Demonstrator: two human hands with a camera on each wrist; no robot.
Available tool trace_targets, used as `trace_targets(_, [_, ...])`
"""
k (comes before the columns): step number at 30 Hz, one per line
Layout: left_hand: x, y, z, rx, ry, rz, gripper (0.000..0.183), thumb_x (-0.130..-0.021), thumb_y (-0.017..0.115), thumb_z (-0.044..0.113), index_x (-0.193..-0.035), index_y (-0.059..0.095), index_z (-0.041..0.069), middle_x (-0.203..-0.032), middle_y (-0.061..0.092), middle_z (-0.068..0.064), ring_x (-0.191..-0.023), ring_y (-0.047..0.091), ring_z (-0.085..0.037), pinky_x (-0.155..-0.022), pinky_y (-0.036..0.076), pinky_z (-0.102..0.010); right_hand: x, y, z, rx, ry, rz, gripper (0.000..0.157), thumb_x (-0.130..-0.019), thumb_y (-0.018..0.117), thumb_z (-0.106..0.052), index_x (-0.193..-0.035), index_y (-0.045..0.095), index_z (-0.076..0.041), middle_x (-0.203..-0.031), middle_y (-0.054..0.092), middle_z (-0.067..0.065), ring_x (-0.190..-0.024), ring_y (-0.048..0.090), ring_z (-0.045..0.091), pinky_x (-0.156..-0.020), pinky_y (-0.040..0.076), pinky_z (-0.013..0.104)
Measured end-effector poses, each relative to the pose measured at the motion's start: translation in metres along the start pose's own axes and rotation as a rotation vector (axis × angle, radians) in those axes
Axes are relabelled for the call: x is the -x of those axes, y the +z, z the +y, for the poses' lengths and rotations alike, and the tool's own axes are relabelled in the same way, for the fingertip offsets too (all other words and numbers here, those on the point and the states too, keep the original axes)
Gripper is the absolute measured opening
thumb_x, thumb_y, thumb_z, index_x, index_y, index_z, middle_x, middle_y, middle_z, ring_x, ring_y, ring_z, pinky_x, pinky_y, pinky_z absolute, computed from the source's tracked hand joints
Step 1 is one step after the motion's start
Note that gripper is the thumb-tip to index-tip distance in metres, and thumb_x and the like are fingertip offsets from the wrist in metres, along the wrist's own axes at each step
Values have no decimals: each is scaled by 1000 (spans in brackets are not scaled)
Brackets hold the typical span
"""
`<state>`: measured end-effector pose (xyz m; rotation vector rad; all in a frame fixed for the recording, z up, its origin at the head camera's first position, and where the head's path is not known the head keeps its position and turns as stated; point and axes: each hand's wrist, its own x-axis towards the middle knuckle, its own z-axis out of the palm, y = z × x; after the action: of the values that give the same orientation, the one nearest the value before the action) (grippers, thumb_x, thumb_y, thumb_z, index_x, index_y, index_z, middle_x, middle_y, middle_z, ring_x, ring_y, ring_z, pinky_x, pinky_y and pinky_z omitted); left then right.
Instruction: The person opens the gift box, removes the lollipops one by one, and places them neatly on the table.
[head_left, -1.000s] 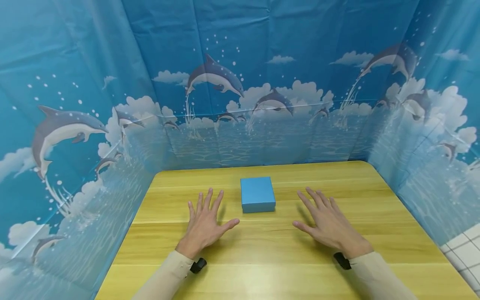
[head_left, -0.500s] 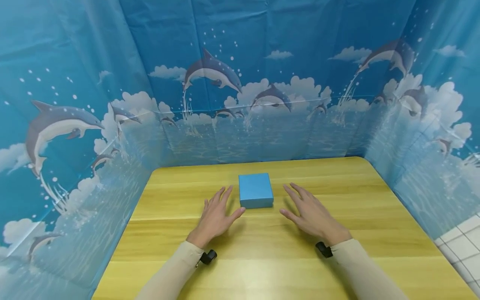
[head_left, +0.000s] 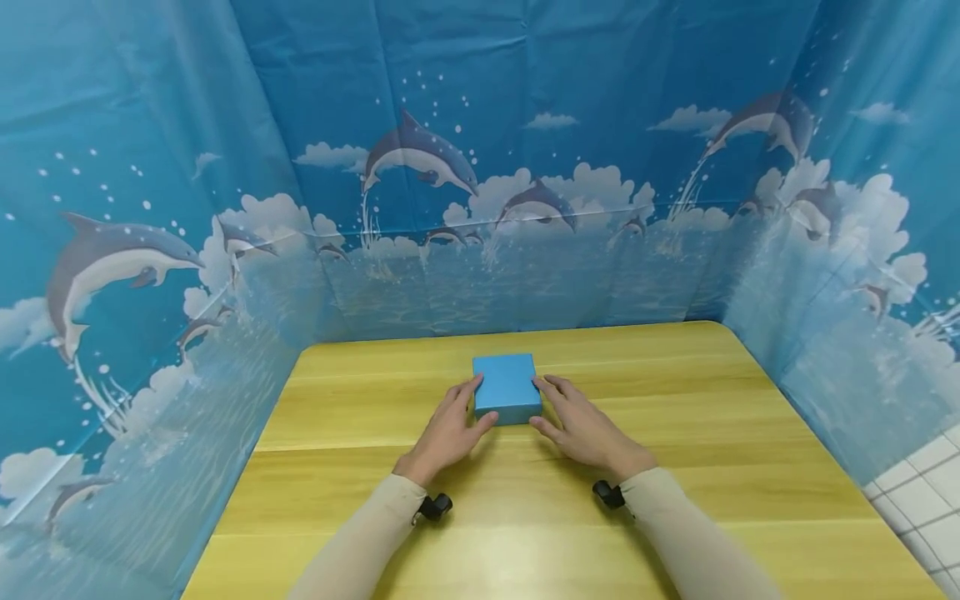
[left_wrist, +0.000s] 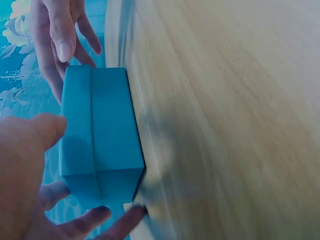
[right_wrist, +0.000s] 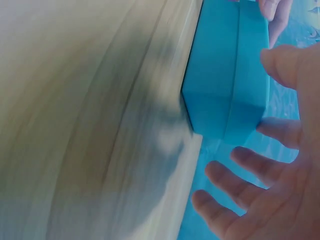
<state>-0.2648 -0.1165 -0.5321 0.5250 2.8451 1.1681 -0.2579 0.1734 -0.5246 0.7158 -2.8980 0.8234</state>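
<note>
A square blue lidded box (head_left: 506,383) sits closed on the wooden table, its lid seam showing in both wrist views. My left hand (head_left: 447,433) is at its left side, fingers extended along that side and thumb by the front left corner. Opposite it, my right hand (head_left: 588,429) has its index fingertip right at the box's right edge, thumb near the front right corner. In the right wrist view, the other right fingers (right_wrist: 232,182) are spread and apart from the box (right_wrist: 225,75). From the left wrist, the left fingertips (left_wrist: 95,217) appear close beside the box's end.
The yellow wood-grain table (head_left: 360,400) has rounded far corners. A blue curtain (head_left: 480,283) printed with dolphins and clouds hangs behind it and along both sides. White floor tiles (head_left: 926,492) show at the lower right. Small black wrist cameras (head_left: 435,506) sit at the cuffs.
Both hands have come inward from either side to the box, and their spread fingers have drawn closer together. The box stays in place on the table; the head view shifts slightly.
</note>
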Motion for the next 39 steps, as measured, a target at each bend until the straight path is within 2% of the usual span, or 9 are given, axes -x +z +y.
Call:
trace_targets(4, [0,4,-3,5,-1,29,75,-120,69,41,-184,37,19,-181,48,-22,-159,58,-46,-129,52,-67,-7,11,-4,-29,2,2,74,-122,67,-34,-182,37,-4,-181,43,30,-164,53,52,-128,51,70])
trace_targets(8, [-3,5,-4,-3,16,54,73,-119,70,41,-182,42,18,-179,51,-22,-163,54,-46,-131,50,-67,-10,12,-4,-46,-7,39,69,-121,67,-30,-178,42,-1,-173,51,30,-157,60,50,-125,56,67])
trace_targets(16, [-2,0,0,-32,41,38,73,-118,72,40,-181,43,19,-177,53,-21,-163,55,-44,-132,51,-63,-11,10,-3,-31,-13,69,63,-119,71,-28,-172,51,0,-164,58,29,-139,72,40,-114,65,58])
trace_targets(26, [8,0,-1,-75,71,30,72,-118,73,38,-181,44,16,-174,56,-20,-162,57,-42,-132,52,-60,-4,12,-8,-41,-38,79,56,-117,75,-20,-164,56,3,-153,62,29,-125,78,35,-104,69,49])
trace_targets(32, [14,-1,-1,-89,81,9,74,-118,72,41,-181,44,15,-173,57,-19,-160,59,-40,-130,54,-57,0,11,-8,-66,-21,71,51,-116,77,-19,-159,60,2,-148,65,25,-120,80,31,-100,70,45])
trace_targets(39, [20,-2,-2,-119,109,26,73,-118,74,40,-180,45,13,-170,60,-19,-156,63,-38,-128,57,-54,3,10,-11,-72,-30,54,48,-116,77,-19,-157,62,2,-145,66,25,-117,80,31,-98,71,42])
